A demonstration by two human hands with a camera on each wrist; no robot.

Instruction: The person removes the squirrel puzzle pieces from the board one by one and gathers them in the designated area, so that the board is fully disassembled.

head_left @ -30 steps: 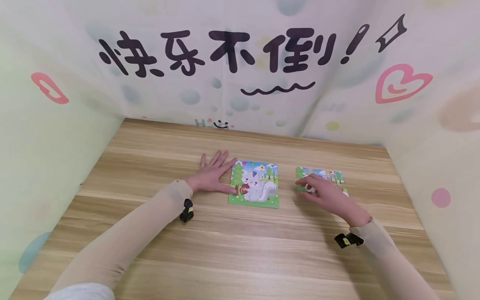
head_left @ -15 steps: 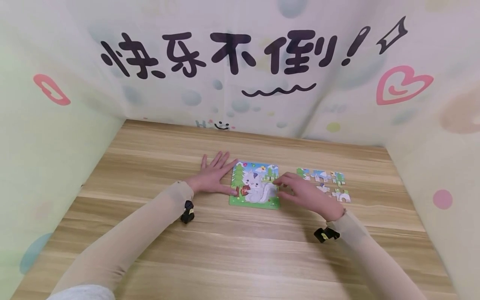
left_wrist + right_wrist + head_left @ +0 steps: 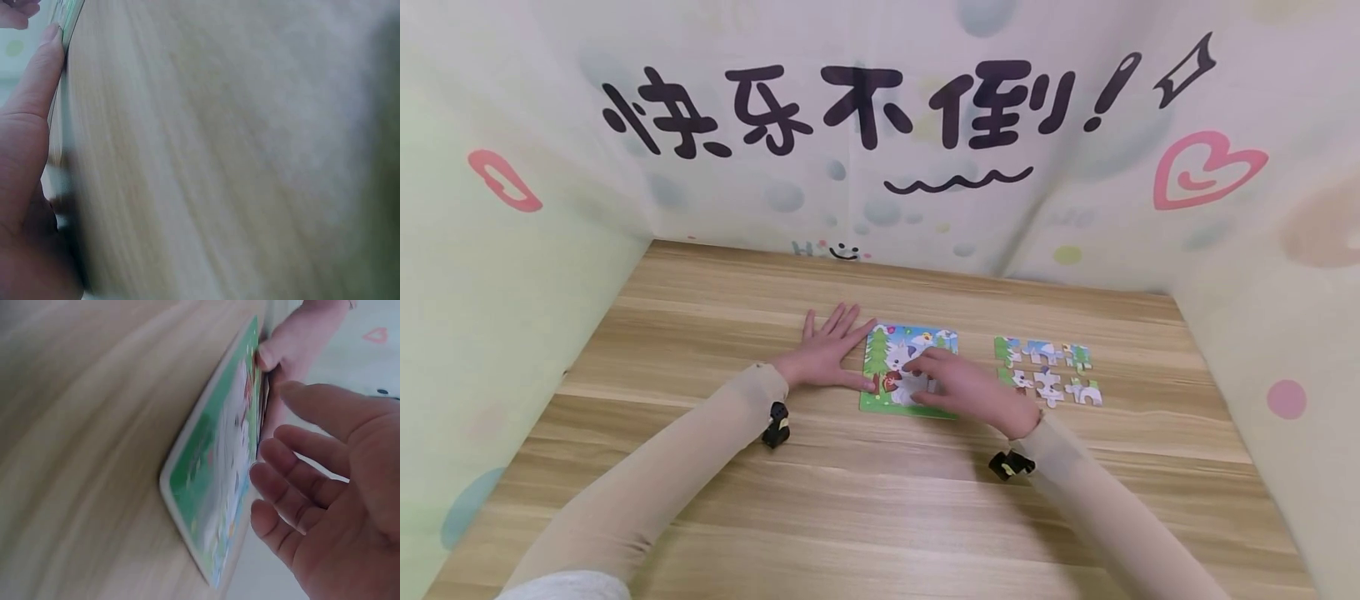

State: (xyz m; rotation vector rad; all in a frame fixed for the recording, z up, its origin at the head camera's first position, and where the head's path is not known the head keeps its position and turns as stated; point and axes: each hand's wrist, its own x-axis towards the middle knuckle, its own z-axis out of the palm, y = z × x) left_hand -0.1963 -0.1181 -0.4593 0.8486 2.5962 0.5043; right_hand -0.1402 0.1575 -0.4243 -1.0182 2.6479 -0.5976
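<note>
A square picture board (image 3: pixel 880 357) with a grey squirrel, trees and a green border lies flat on the table. My left hand (image 3: pixel 826 357) rests on its left side, fingers spread on the wood and thumb on the board's edge. In the left wrist view that thumb (image 3: pixel 39 78) runs along the edge. Above the board's right half hovers my right hand (image 3: pixel 976 387), covering part of the squirrel. The right wrist view has its fingers (image 3: pixel 294 465) loosely bent, apart from the board (image 3: pixel 209 465), with nothing between them.
Several jigsaw pieces (image 3: pixel 1047 387) lie in two rows right of the board. The wood-grain table (image 3: pixel 865 500) meets a printed cloth wall (image 3: pixel 955 217) at the back, with pale walls on both sides.
My right hand has moved left, from over the jigsaw pieces to over the board, uncovering the pieces. The left hand and the board have stayed in place.
</note>
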